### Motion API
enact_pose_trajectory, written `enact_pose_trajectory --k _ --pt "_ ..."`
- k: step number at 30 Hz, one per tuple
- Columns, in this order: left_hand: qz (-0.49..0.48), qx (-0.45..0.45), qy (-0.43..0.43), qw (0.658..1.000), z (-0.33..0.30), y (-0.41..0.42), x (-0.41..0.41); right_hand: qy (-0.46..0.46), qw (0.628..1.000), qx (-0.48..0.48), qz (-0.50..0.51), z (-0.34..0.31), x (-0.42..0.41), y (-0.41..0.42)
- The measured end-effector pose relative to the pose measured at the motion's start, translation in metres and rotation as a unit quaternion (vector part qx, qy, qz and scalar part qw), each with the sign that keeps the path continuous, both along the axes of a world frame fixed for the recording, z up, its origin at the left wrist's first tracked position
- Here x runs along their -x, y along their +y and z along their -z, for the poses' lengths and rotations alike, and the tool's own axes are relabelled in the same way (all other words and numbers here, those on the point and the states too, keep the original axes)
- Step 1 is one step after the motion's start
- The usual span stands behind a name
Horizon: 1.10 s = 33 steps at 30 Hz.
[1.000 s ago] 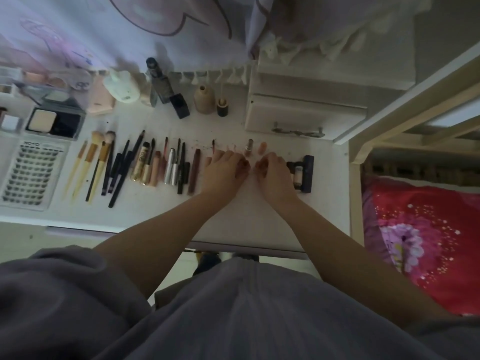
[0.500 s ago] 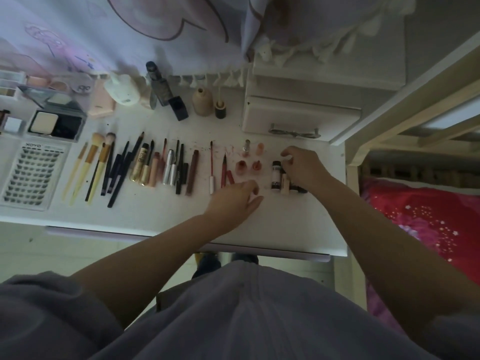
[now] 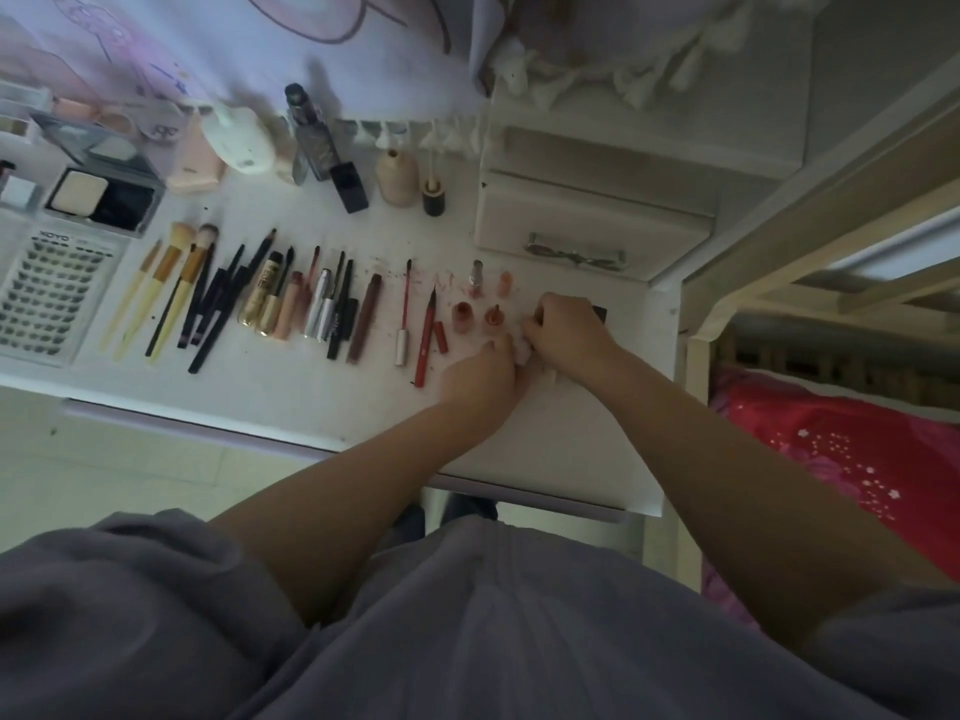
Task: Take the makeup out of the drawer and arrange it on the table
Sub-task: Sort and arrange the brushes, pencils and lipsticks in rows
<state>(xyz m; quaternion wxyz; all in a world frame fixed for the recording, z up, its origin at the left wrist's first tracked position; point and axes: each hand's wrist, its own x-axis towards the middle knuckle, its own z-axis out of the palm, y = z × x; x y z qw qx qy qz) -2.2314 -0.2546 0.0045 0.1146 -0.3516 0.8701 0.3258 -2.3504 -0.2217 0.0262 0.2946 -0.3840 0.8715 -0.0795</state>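
Meeting near the right end of the white tabletop (image 3: 291, 402), both hands are working at one spot. The left hand (image 3: 480, 374) lies knuckles up with its fingers curled toward a small pale item (image 3: 522, 350) that sits between the two hands; the right hand (image 3: 563, 330) is also curled, fingertips at the same pale item. What that item is I cannot tell, and whether the left hand truly grips it or only touches it is unclear. A small light tube (image 3: 549, 375) shows just below the right hand, and a dark object (image 3: 600, 311) pokes out from behind it.

Makeup is laid out in a row across the tabletop. From the left: an eyelash tray (image 3: 49, 298), three yellow-handled brushes (image 3: 166, 288), a bunch of black pencils and brushes (image 3: 223, 298), gold tubes (image 3: 267, 296), silver and dark tubes (image 3: 332, 309), a brown stick (image 3: 366, 317), a thin red wand (image 3: 404, 314) and a red pen (image 3: 425, 337). Just left of the hands stand two small reddish pots (image 3: 477, 317), with two small upright pieces (image 3: 489, 279) behind them.

Along the back edge are an open compact (image 3: 101, 200), a white bottle (image 3: 240, 140), a dark bottle (image 3: 319, 142) and a beige bottle (image 3: 397, 179). A small white drawer unit (image 3: 587, 226) with a metal handle sits on the tabletop's far right corner, its drawer closed. A red bed cover (image 3: 857, 449) shows at the right
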Motion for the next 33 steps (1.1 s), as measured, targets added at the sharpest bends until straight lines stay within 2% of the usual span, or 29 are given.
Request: enact_pose_trajectory --k 3,6,10,12,14,16,18,24,33 --pt "0.028 0.030 0.040 0.998 -0.008 -0.005 -0.016 -0.048 0.999 -0.007 0.013 -0.014 0.007 0.007" --pt "0.060 0.063 0.073 0.994 -0.020 -0.011 -0.032 -0.179 0.981 -0.044 0.054 -0.030 0.007 0.017" --pt "0.134 0.117 0.062 0.982 -0.034 -0.014 -0.038 -0.278 0.955 0.004 0.101 -0.042 -0.007 0.030" --pt "0.151 0.095 0.058 0.982 -0.042 -0.016 -0.038 -0.309 0.942 0.058 0.119 -0.047 -0.017 0.034" --pt "0.126 -0.002 0.097 0.987 -0.053 -0.019 -0.041 -0.336 0.924 0.119 0.140 -0.054 -0.026 0.042" --pt "0.120 -0.073 0.139 0.980 -0.062 -0.022 -0.048 -0.341 0.917 0.164 0.126 -0.062 -0.035 0.051" --pt "0.144 -0.085 0.158 0.973 -0.068 -0.025 -0.058 -0.340 0.921 0.164 0.096 -0.072 -0.040 0.059" --pt "0.186 -0.027 0.165 0.968 -0.068 -0.025 -0.078 -0.280 0.956 0.080 0.037 -0.091 -0.058 0.063" --pt "0.204 -0.007 0.150 0.967 -0.069 -0.027 -0.094 -0.281 0.958 0.059 0.013 -0.095 -0.068 0.067"
